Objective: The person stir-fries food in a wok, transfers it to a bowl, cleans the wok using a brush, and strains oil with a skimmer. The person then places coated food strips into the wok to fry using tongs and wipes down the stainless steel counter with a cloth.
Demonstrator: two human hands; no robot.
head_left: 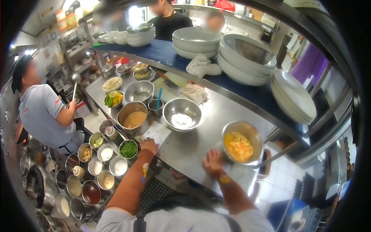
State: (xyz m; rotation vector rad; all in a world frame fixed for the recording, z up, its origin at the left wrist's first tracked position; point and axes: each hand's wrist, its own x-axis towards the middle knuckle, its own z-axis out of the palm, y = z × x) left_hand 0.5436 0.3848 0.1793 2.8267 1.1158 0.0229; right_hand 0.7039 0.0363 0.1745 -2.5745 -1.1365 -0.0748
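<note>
My left hand (pixel 149 146) lies at the counter's near edge, its fingers spread against a flat white sheet or board (pixel 157 132). It holds nothing. Close beside it is a tin of chopped green herbs (pixel 128 149). Flat on the steel counter (pixel 185 150) rests my right hand (pixel 213 161), fingers stretched out and empty. Just right of that hand sits a metal bowl (pixel 258 135) with a wet yellow-orange mixture (pixel 239 147) in it. A second metal bowl (pixel 181 114), with no food visible inside, stands farther back between the hands.
A pot of light brown liquid (pixel 135 120) and a cup with a blue-handled utensil (pixel 155 107) stand left. Behind lie a cleaver (pixel 170 84) and a cloth (pixel 194 93). Stacked white bowls (pixel 196 40) fill the shelf above. A co-worker (pixel 50 108) holds a ladle (pixel 75 83).
</note>
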